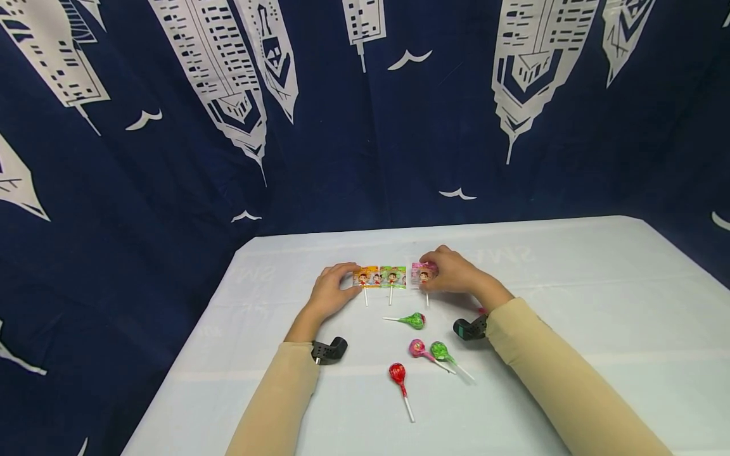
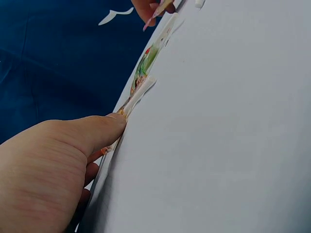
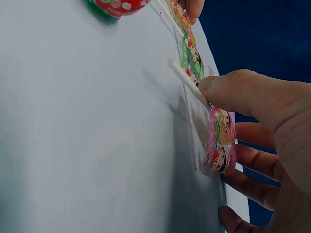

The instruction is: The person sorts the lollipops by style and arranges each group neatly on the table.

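Note:
My left hand pinches the left side of a flat orange-wrapped lollipop between thumb and fingers. Right beside it, a green-wrapped flat lollipop lies with its stick pointing towards me. Past a small gap, a pink-wrapped flat lollipop is held by my right hand. Its white stick comes out under the thumb in the right wrist view, and a shadow falls on the table beside it. The three wrappers form a row near the table's far side.
Nearer me on the white table lie round lollipops: a green one, a pink one beside another green one, and a red one. Something pink shows partly behind my right wrist. A dark blue printed curtain hangs behind.

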`<state>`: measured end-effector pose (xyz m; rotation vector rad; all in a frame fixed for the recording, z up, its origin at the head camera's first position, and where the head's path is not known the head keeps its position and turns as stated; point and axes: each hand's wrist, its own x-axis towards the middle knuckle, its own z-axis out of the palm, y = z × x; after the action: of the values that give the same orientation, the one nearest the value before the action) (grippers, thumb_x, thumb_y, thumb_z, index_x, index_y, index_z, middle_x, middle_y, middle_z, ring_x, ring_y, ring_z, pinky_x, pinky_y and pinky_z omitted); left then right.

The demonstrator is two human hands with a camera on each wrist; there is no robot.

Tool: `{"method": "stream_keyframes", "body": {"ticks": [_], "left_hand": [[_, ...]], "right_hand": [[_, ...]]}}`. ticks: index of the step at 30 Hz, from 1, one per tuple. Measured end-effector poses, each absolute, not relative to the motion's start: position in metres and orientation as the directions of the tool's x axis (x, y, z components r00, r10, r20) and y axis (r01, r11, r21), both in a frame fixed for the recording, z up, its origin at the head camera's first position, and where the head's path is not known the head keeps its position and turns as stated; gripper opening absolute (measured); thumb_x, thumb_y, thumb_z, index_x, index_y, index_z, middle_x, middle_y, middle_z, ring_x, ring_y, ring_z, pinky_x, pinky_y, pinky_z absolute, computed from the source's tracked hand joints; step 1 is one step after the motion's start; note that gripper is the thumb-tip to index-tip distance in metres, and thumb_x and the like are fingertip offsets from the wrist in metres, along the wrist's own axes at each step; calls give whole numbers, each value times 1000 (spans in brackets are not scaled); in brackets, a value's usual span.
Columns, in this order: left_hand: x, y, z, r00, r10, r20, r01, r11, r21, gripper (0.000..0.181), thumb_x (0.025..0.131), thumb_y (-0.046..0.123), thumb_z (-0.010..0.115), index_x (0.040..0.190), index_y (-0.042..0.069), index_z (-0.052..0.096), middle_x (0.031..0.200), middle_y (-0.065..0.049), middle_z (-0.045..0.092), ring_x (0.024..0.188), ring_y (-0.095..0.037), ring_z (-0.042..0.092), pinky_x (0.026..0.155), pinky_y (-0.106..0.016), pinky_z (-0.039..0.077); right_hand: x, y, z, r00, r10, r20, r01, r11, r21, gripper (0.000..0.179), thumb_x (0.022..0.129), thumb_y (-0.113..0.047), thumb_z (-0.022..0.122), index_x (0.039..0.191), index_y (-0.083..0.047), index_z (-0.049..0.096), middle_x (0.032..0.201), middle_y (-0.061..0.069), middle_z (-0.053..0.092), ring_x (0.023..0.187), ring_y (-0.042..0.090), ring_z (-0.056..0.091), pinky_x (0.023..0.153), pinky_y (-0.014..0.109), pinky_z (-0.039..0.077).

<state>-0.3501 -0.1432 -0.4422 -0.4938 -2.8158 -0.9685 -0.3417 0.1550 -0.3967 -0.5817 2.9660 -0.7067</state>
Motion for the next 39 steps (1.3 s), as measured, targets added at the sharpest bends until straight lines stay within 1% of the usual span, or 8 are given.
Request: {"method": "stream_keyframes", "body": {"ticks": [4, 8, 15, 19, 26, 39], "left_hand": [[-350, -143, -442, -940, 262, 218, 341, 743, 576, 48, 90, 24, 73, 135, 18, 62, 149, -3, 54, 138, -27, 46, 117, -49, 34], [-350, -143, -442, -940, 263, 215, 340, 744, 575, 47, 90, 24, 73, 135, 18, 62, 149, -3, 54, 139, -27, 45, 117, -49, 33], [-350, -143, -443, -939, 264, 219, 343, 742, 576, 46, 89, 24, 73, 134, 18, 62, 149, -2, 54, 139, -27, 45, 118, -49, 33], [-350, -143, -442, -939, 264, 220, 343, 740, 578, 46, 89, 24, 73, 134, 18, 63, 148, -2, 55, 139, -27, 45, 118, -49, 33], [-352, -144, -446, -929, 278, 243, 369, 748, 552, 46, 89, 24, 74, 134, 19, 63, 147, -2, 56, 138, -26, 46, 118, -48, 32], [-353, -145, -445, -934, 276, 227, 357, 739, 571, 47, 90, 24, 74, 135, 20, 62, 148, -2, 55, 139, -27, 44, 119, -49, 31]], "right_hand": [[-345, 152, -398, -934, -355, 36, -337, 842, -421, 64, 77, -30, 80, 131, -2, 61, 124, 23, 58, 111, 37, 55, 99, 53, 47], [-345, 148, -398, -941, -338, 17, -316, 861, -399, 62, 77, -32, 80, 130, -5, 63, 125, 20, 59, 111, 36, 53, 96, 53, 48], [-344, 143, -397, -949, -314, -13, -286, 881, -376, 62, 78, -36, 80, 131, -9, 63, 129, 15, 58, 114, 35, 51, 93, 56, 49], [-344, 142, -397, -952, -305, -17, -278, 889, -364, 64, 78, -38, 80, 132, -9, 62, 130, 15, 57, 116, 36, 50, 92, 58, 49], [-343, 142, -401, -957, -290, -8, -269, 896, -353, 64, 79, -41, 79, 133, -11, 62, 133, 13, 57, 119, 34, 50, 94, 61, 48], [-340, 143, -405, -960, -281, 7, -264, 892, -368, 69, 80, -43, 79, 138, -11, 59, 138, 15, 55, 123, 37, 48, 95, 64, 46]]}}
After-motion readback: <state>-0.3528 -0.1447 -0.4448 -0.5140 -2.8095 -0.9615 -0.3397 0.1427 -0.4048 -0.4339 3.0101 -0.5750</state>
